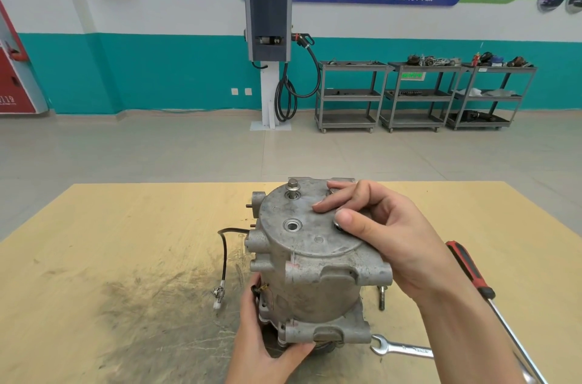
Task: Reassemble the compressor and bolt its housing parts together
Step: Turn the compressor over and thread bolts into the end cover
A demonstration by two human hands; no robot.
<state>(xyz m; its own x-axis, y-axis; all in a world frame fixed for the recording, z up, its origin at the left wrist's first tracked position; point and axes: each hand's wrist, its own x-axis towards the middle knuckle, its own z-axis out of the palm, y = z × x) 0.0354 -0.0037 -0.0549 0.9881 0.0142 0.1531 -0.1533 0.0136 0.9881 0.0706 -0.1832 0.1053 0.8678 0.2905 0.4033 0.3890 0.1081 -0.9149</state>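
Note:
The grey metal compressor (310, 270) stands upright on the wooden table (126, 257), round end cover facing up. One bolt (293, 186) sticks up from a hole at the cover's far left; another hole (293, 224) in the cover is open. My right hand (387, 232) lies on the cover's right side, thumb and fingers pinching a bolt head (338, 225) at the rim. My left hand (267, 342) grips the compressor's lower flange at the near left. A loose bolt (382, 298) lies beside the body on the right.
A black cable with a white connector (220, 289) trails left of the compressor. A spanner (400, 348) and a red-handled screwdriver (472, 273) lie at the right. Dark stains mark the table's near left. Carts and a charging post stand by the far wall.

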